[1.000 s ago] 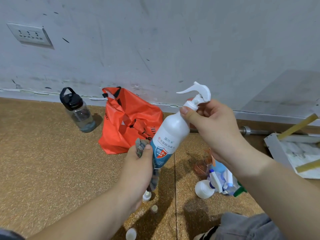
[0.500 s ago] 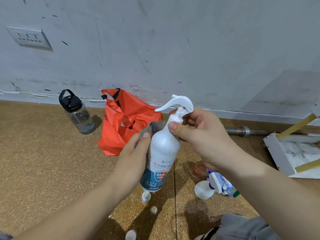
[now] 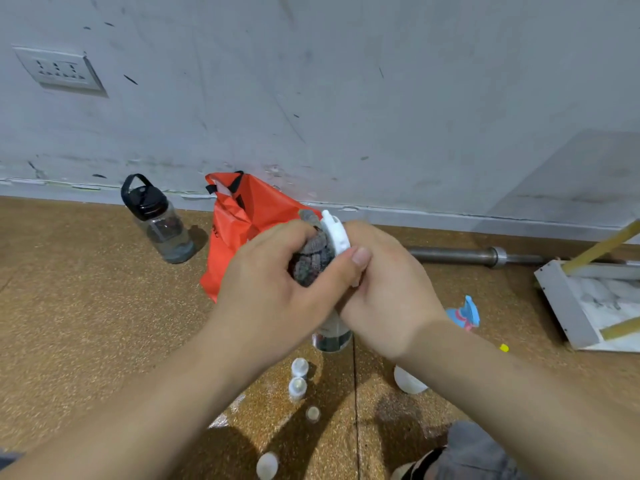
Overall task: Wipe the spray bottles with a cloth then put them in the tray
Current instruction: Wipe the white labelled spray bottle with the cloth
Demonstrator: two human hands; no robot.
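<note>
Bottle (image 3: 334, 236) gripped by right hand (image 3: 384, 292); left hand (image 3: 273, 292) presses cloth (image 3: 311, 263) on.

The white spray bottle (image 3: 335, 237) is held roughly upright above the floor. Its trigger head pokes up between the left hand (image 3: 277, 292) and right hand (image 3: 388, 296), its labelled base shows below, and its middle is hidden. A grey, nubbly cloth (image 3: 311, 259) is bunched against the head in the left hand's grip. A blue-and-pink sprayer (image 3: 465, 311) seems to lie on the floor to the right. The white tray (image 3: 561, 303), marbled inside, sits far right.
</note>
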